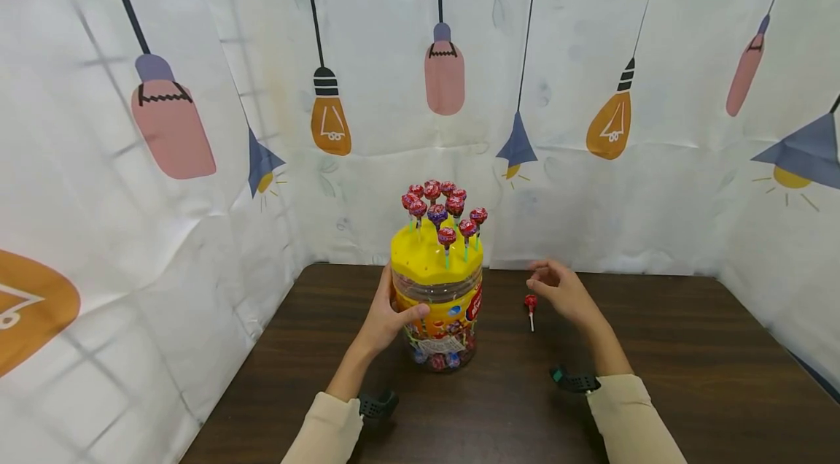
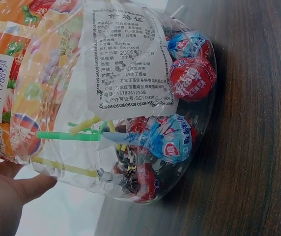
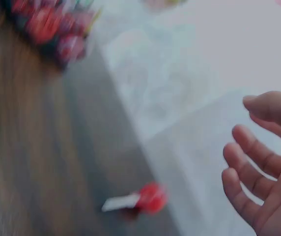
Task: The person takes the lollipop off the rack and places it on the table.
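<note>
A clear plastic jar (image 1: pixel 429 292) with a printed orange wrapper and yellow lid (image 1: pixel 416 258) stands upright on the table. My left hand (image 1: pixel 383 319) grips its left side, the thumb lying across the front. Several red-wrapped lollipops and a purple one (image 1: pixel 437 214) stick up from the lid. Through the jar's lower wall, the left wrist view shows more lollipops (image 2: pixel 194 78) and a white paper label (image 2: pixel 130 59). To the right, a single red lollipop (image 1: pixel 531 300) with a white stick lies on the table. Just above and beside it hovers my right hand (image 1: pixel 563 293), fingers loosely bent and holding nothing.
The dark wooden table (image 1: pixel 656 347) reaches back to a white curtain (image 1: pixel 558 216) printed with hanging lamps. Curtain also hangs along the left and right sides. Each wrist wears a black band (image 1: pixel 378 406).
</note>
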{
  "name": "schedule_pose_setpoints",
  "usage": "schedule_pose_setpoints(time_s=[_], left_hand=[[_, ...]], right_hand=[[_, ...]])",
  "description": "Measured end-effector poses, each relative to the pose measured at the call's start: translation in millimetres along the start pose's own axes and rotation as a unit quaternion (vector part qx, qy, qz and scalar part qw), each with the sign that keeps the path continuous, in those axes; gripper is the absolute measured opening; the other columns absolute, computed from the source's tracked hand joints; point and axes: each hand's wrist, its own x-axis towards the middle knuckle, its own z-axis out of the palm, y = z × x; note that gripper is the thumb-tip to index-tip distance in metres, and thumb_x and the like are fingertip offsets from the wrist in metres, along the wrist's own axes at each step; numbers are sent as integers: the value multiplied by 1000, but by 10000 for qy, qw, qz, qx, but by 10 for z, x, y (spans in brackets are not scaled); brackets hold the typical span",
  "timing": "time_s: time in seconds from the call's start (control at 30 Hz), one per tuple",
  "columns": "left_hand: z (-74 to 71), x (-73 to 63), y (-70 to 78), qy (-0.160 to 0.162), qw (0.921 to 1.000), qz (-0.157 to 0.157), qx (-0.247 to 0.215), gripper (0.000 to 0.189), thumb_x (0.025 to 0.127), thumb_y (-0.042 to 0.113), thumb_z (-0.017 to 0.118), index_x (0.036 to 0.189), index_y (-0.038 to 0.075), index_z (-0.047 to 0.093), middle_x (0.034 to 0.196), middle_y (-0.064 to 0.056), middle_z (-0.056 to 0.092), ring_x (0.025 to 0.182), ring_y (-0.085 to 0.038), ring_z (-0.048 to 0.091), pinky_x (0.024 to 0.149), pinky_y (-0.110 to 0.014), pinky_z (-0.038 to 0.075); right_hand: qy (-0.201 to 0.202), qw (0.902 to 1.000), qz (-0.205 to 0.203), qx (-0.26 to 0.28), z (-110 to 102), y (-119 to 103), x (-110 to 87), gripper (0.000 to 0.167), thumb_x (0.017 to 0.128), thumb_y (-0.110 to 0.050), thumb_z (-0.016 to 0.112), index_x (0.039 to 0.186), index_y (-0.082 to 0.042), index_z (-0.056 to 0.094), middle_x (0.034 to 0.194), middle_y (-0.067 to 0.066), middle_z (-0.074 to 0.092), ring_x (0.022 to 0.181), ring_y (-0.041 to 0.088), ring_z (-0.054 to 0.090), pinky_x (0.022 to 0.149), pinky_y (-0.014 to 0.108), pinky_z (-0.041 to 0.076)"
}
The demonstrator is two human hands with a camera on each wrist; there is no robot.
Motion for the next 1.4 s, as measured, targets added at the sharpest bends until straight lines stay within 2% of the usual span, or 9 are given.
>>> schedule_pose_setpoints(time_s=[0.07, 0.2, 0.3, 0.4, 0.53, 0.67, 0.87, 1.03, 1.4], left_hand=[[4, 2, 4, -7, 10000, 16, 11, 96, 91, 33, 78, 162, 36, 13, 150, -3, 45, 130, -23, 53, 110, -40, 48], [5, 8, -3, -19, 10000, 30, 9, 96, 91, 33, 78, 162, 36, 13, 150, -3, 45, 130, -24, 53, 110, -42, 48], [3, 7, -7, -1, 10000, 23, 24, 96, 92, 33, 77, 162, 36, 13, 151, -4, 44, 130, -24, 53, 110, -42, 47], [5, 5, -2, 5, 10000, 26, 38, 96, 92, 33, 77, 162, 36, 13, 150, -4, 44, 129, -23, 54, 110, -41, 47], [-1, 4, 0, -22, 10000, 59, -25, 95, 92, 32, 77, 162, 36, 13, 150, -5, 46, 129, -23, 55, 109, -40, 48], [-5, 6, -4, -21, 9999, 89, -51, 95, 92, 32, 77, 162, 36, 13, 149, -5, 46, 129, -23, 55, 109, -39, 49], [-6, 2, -13, -31, 10000, 61, 8, 95, 93, 31, 76, 162, 35, 12, 151, -5, 44, 128, -23, 55, 109, -38, 49], [-4, -4, -8, 5, 10000, 14, 12, 94, 93, 30, 76, 162, 35, 11, 152, -5, 43, 129, -22, 54, 110, -38, 48], [7, -4, 3, 39, 10000, -31, 2, 96, 93, 30, 76, 162, 36, 11, 152, -5, 43, 130, -22, 54, 110, -37, 48]], right_hand=[[70, 9996, -248, 128, 4, -173, -4, 37, 101, -26, 66, 134, -10, 59, 116, 15, 65, 102, 33, 66, 83, 40, 56], [395, 9953, -806, 352, 59, -512, -37, 34, 101, -22, 66, 133, -10, 60, 114, 16, 66, 97, 22, 66, 80, 31, 56], [736, 9873, -1197, 736, 153, -756, -75, 31, 100, -15, 67, 130, -7, 62, 111, 18, 67, 95, 12, 66, 82, 23, 55], [1025, 9758, -1567, 1131, 274, -958, -105, 31, 98, -9, 68, 128, -5, 63, 110, 17, 69, 96, 10, 67, 84, 21, 56], [1161, 9608, -2029, 1489, 410, -1127, -113, 34, 97, -1, 66, 131, -2, 61, 112, 18, 67, 100, 12, 66, 82, 22, 57], [1190, 9533, -2266, 1605, 464, -1236, -94, 40, 97, 3, 64, 136, -3, 59, 117, 19, 66, 101, 13, 65, 82, 21, 56], [1094, 9560, -2335, 1397, 440, -1345, 9, 46, 97, 1, 66, 141, -6, 56, 119, 22, 65, 100, 12, 66, 84, 21, 56], [895, 9632, -2322, 1021, 417, -1420, 105, 48, 98, -3, 66, 144, -8, 55, 120, 21, 65, 97, 15, 66, 82, 22, 57], [690, 9698, -2236, 686, 380, -1498, 152, 49, 97, -2, 66, 143, -14, 56, 110, 18, 69, 93, 24, 67, 78, 23, 56]])
